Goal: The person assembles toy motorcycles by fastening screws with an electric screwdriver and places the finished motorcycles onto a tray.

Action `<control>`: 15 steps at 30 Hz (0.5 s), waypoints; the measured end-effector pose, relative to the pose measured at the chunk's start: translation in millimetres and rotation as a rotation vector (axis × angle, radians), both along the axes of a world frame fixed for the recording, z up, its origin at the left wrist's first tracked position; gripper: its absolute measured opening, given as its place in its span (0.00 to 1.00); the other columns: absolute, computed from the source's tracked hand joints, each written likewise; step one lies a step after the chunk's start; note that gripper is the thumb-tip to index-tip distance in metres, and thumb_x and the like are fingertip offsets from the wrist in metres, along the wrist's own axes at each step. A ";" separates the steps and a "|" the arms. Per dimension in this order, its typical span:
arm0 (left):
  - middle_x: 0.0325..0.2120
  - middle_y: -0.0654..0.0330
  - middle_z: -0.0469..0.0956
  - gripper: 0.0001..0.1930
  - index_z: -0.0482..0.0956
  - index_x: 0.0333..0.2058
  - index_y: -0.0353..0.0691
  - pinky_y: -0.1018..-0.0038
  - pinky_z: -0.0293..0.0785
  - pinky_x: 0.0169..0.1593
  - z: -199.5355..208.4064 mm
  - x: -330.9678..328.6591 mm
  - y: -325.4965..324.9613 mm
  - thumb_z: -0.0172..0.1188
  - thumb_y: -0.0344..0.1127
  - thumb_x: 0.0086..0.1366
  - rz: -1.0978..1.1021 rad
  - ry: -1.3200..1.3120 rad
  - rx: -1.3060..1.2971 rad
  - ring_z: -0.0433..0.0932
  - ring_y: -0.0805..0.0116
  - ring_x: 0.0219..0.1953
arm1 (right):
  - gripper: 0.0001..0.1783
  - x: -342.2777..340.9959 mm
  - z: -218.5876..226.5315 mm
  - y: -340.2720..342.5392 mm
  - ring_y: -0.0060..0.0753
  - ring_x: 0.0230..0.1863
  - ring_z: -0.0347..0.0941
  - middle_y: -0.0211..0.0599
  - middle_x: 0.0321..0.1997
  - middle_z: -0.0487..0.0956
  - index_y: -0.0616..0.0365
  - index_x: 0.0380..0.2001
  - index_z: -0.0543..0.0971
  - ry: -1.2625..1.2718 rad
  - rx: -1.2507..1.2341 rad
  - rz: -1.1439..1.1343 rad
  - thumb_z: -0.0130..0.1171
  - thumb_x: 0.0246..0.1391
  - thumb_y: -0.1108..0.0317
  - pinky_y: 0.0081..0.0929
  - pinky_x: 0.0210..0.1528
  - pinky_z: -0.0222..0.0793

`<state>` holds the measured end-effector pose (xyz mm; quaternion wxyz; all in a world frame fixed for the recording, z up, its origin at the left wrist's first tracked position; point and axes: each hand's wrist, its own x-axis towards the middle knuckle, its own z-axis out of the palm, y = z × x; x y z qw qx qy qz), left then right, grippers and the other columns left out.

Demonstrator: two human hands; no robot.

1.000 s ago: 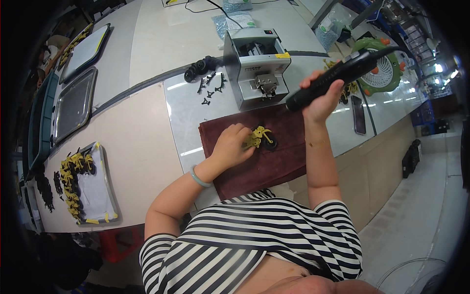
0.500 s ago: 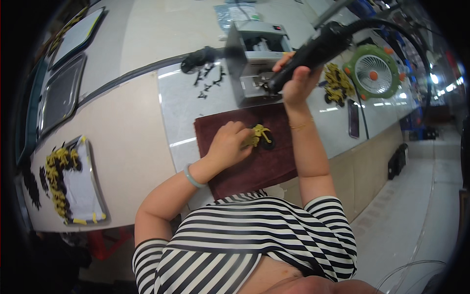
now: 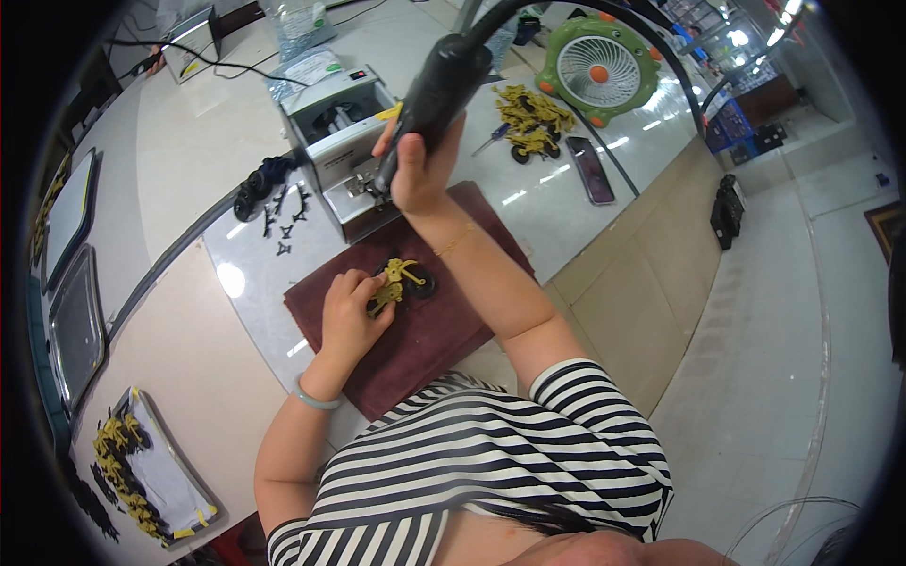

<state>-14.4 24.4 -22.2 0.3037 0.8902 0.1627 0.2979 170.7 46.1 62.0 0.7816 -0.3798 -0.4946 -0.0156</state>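
Note:
My left hand [image 3: 349,319] pinches a yellow toy motorcycle [image 3: 394,283] with black wheels, resting it on a dark red cloth [image 3: 439,344]. My right hand [image 3: 427,174] is raised beyond the cloth, wrapped round a black electric screwdriver [image 3: 440,90] with a thick dark cable. The driver's lower end is at the front of a grey box-shaped screw feeder [image 3: 351,215], by its metal outlet. Whether the bit touches the outlet I cannot tell. Part of the feeder is hidden behind the driver and hand.
Small black parts [image 3: 283,226] lie left of the feeder. To its right are a pile of yellow toy pieces [image 3: 530,118], a phone [image 3: 591,172] and a green fan [image 3: 609,71]. A tray [image 3: 175,472] holding yellow-and-black toys stands at lower left, below a metal tray [image 3: 77,316].
The whole view has swung, so the bench and both hands appear farther left. My right hand still holds the screwdriver at the feeder, and my left still holds the toy motorcycle on the cloth.

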 end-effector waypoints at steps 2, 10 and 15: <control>0.28 0.58 0.70 0.18 0.76 0.33 0.37 0.69 0.67 0.35 1.8 0.6 -1.0 0.65 0.27 0.38 -0.001 0.008 0.003 0.68 0.60 0.30 | 0.43 0.6 -7.7 3.6 0.24 0.21 0.69 0.35 0.26 0.71 0.68 0.57 0.47 -0.003 -0.007 -0.107 0.53 0.52 0.48 0.20 0.25 0.66; 0.29 0.58 0.70 0.18 0.76 0.34 0.36 0.70 0.68 0.36 2.9 0.9 -2.8 0.65 0.26 0.38 0.017 0.046 0.012 0.69 0.61 0.31 | 0.37 7.8 9.0 2.7 0.23 0.22 0.67 0.35 0.32 0.68 0.60 0.50 0.55 0.027 -0.080 0.303 0.54 0.50 0.44 0.20 0.25 0.66; 0.29 0.58 0.70 0.19 0.76 0.35 0.37 0.70 0.68 0.37 4.6 1.8 -4.7 0.65 0.25 0.39 0.013 0.043 0.042 0.70 0.61 0.32 | 0.44 1.2 8.9 2.3 0.20 0.19 0.68 0.32 0.24 0.70 0.62 0.56 0.52 0.025 -0.109 -0.002 0.54 0.48 0.40 0.18 0.23 0.66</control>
